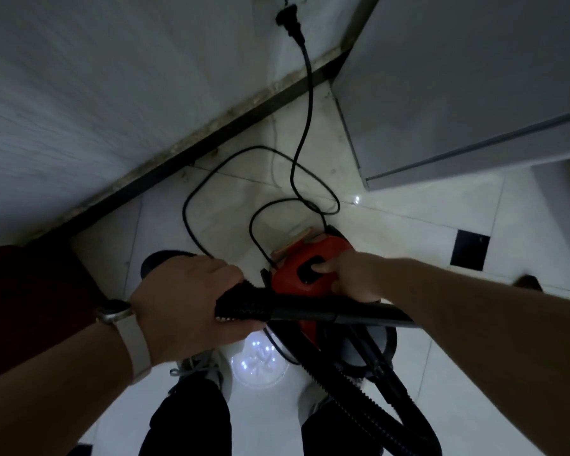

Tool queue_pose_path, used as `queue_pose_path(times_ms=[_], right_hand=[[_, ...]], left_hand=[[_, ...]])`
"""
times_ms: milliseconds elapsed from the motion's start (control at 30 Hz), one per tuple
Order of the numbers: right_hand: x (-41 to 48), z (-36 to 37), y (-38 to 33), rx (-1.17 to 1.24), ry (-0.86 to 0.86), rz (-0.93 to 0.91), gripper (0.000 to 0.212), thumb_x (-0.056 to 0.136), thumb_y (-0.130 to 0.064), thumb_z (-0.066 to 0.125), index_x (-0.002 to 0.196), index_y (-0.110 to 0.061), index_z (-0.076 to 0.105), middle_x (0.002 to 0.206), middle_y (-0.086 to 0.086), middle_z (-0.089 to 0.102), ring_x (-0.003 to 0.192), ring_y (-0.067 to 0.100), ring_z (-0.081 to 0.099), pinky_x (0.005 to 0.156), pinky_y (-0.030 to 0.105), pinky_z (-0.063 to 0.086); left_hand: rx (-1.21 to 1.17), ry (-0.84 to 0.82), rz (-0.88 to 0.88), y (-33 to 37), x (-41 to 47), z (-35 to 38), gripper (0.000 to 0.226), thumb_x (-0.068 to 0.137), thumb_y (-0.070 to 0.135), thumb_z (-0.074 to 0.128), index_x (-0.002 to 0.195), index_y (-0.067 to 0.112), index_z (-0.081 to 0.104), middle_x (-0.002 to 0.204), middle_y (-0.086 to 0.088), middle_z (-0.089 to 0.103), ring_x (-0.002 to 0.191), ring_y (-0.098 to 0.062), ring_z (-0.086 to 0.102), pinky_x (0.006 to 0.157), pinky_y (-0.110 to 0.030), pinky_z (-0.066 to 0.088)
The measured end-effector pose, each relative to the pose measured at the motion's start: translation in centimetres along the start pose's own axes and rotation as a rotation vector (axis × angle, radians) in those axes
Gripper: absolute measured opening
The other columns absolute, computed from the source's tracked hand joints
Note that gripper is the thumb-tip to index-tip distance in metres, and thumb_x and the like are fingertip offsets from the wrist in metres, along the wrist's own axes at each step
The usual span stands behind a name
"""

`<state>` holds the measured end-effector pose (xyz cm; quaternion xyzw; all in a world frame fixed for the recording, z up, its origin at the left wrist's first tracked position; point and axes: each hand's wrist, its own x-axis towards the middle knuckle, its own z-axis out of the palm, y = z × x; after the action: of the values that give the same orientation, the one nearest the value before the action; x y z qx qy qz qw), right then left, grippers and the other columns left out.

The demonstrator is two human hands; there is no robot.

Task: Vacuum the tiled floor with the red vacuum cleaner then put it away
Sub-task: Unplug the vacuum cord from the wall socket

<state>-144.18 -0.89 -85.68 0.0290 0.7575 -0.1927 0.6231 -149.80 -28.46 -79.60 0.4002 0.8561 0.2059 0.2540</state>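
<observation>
vacuum cleaner [292, 279] gripped right hand [354, 278], hose [242, 306] left hand [188, 301]

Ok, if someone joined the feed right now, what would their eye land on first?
The red canister vacuum cleaner at centre, with the right hand on top and its thumb on the black switch. Just left, the left hand grips the black ribbed hose. Above, a black power cord runs down from its plug on the wall and loops over the white tiled floor.
</observation>
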Motion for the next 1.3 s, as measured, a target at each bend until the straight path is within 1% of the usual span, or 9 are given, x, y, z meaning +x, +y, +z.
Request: queue_pose_path(times_ms=[100,133,233,367,500,633,833,1033,1300], right_hand=[[-1.1,-0.8,-0.5,0.139,0.194,-0.036,0.043,0.094,-0.031,0.056,0.137,-0.028,0.054,0.141,0.003,0.052,0.123,0.019,0.052,0.105,0.025,0.039],[-1.6,-1.4,-0.7,0.179,0.253,-0.062,0.037,0.093,-0.028,0.055,0.130,-0.029,0.059,0.130,0.000,0.060,0.114,0.018,0.058,0.100,0.029,0.045],[-3.2,-5.2,-2.2,0.338,0.480,-0.119,0.029,0.094,-0.024,0.057,0.122,-0.020,0.064,0.093,-0.011,0.060,0.089,0.012,0.058,0.071,0.009,0.044],[-3.8,-11.3,-4.7,0.423,0.752,-0.117,0.040,0.092,-0.036,0.061,0.128,-0.020,0.056,0.112,0.001,0.057,0.092,0.012,0.053,0.076,0.019,0.036],[-3.3,-15.9,-6.6,0.504,0.898,-0.107,0.049,0.093,-0.036,0.059,0.136,-0.016,0.047,0.112,-0.003,0.049,0.086,0.008,0.049,0.071,0.020,0.037],[-1.3,-18.7,-7.4,0.476,1.009,-0.090,0.048,0.093,-0.036,0.057,0.133,-0.012,0.047,0.119,0.002,0.049,0.108,0.016,0.052,0.083,0.025,0.036],[1.7,-21.2,-7.6,0.247,0.963,-0.042,0.030,0.095,-0.043,0.049,0.106,-0.015,0.051,0.079,-0.003,0.053,0.078,0.021,0.057,0.060,0.031,0.041],[3.0,-21.8,-7.3,0.107,1.040,-0.013,0.043,0.104,-0.042,0.027,0.084,-0.012,0.050,0.066,-0.001,0.047,0.070,0.025,0.054,0.062,0.034,0.039],[2.2,-19.1,-6.7,0.136,1.019,-0.069,0.045,0.106,-0.038,0.026,0.079,-0.012,0.051,0.062,-0.004,0.044,0.065,0.020,0.049,0.061,0.028,0.032]], left_hand=[[-0.001,0.034,-0.009,-0.2,-0.1,-1.1,0.052,0.069,0.074,0.057,0.077,0.023,0.063,0.065,0.011,0.059,0.058,-0.009,0.058,0.053,-0.033,0.051],[-0.005,0.039,-0.018,-0.3,0.0,-1.6,0.051,0.068,0.073,0.057,0.077,0.023,0.063,0.065,0.011,0.059,0.058,-0.010,0.058,0.053,-0.034,0.051],[0.037,0.064,-0.030,-1.1,0.7,-3.7,0.049,0.067,0.073,0.058,0.076,0.024,0.061,0.063,0.011,0.056,0.056,-0.009,0.054,0.050,-0.034,0.049],[0.026,0.077,-0.032,-2.1,2.3,-6.3,0.047,0.068,0.076,0.052,0.074,0.030,0.055,0.064,0.013,0.052,0.059,-0.007,0.052,0.053,-0.031,0.048],[-0.028,0.087,-0.048,-2.4,3.8,-7.8,0.046,0.066,0.076,0.054,0.072,0.031,0.054,0.063,0.014,0.049,0.059,-0.003,0.048,0.054,-0.029,0.047],[-0.072,0.153,-0.067,-3.0,5.2,-8.0,0.046,0.064,0.072,0.059,0.077,0.029,0.059,0.066,0.015,0.052,0.063,-0.004,0.051,0.058,-0.028,0.048],[-0.070,0.106,-0.109,-4.9,5.5,-7.0,0.047,0.065,0.079,0.052,0.074,0.033,0.056,0.066,0.014,0.051,0.065,-0.002,0.050,0.061,-0.030,0.048],[-0.106,0.082,-0.140,-5.8,5.1,-6.5,0.048,0.065,0.081,0.051,0.077,0.034,0.056,0.066,0.015,0.052,0.066,-0.002,0.051,0.060,-0.032,0.049],[-0.126,0.023,-0.181,-5.5,5.4,-7.2,0.048,0.063,0.082,0.051,0.074,0.035,0.054,0.064,0.016,0.050,0.065,0.000,0.050,0.060,-0.027,0.046]])
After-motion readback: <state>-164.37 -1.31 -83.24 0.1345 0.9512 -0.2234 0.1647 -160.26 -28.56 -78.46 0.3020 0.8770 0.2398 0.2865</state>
